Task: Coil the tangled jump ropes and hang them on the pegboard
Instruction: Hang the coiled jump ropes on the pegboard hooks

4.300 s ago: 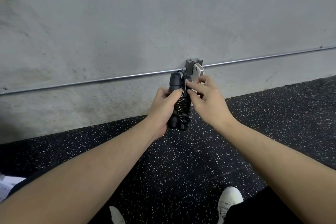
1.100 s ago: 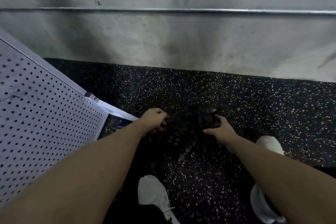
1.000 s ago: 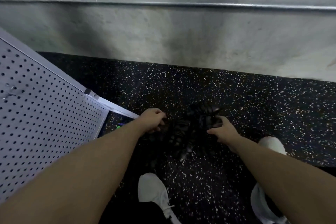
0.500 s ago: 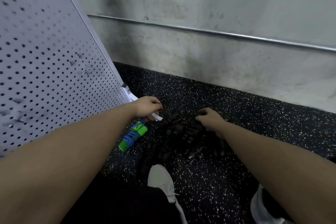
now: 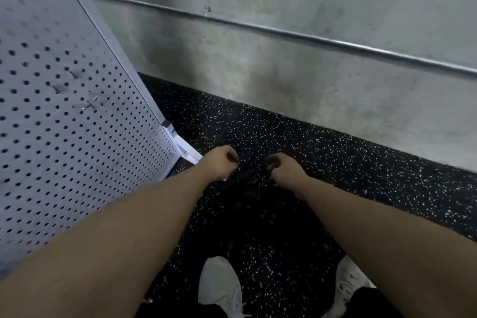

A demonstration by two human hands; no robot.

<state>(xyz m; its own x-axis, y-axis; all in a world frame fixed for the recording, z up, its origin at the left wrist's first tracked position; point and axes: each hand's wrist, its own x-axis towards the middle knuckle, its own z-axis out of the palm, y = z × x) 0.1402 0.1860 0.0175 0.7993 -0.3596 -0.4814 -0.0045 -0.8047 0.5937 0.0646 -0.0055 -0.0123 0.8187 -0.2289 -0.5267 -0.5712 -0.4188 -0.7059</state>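
The jump ropes [image 5: 249, 181] sat as a dark, blurred bundle on the speckled floor [image 5: 361, 162], low between the two hands and just in front of the person's white shoes [image 5: 219, 284]. The mass was hard to read against the black rubber, so its long axis could not be told for sure; it seemed to run from the hands back toward the feet. The left hand [image 5: 219, 162] was on the bundle's left edge and the right hand [image 5: 284, 169] on its right edge, both with fingers curled down into the dark mass. They looked to be gripping rope, though the blur hid the actual contact. Neither hand was clearly nearer: the ropes lay squarely between them, touching or all but touching both.

Out from there, the pegboard [image 5: 77, 124] leaned in on the left, its lower corner just beside the left wrist. That was the relation the coming move turned on: the board stood to the left of the bundle and above it, so the lift would likely have to go up and leftward, with the left arm on the closer side. Hooks on the board were only faintly visible. The concrete wall [image 5: 309, 72] and its metal conduit [image 5: 284, 32] ran across the far side.
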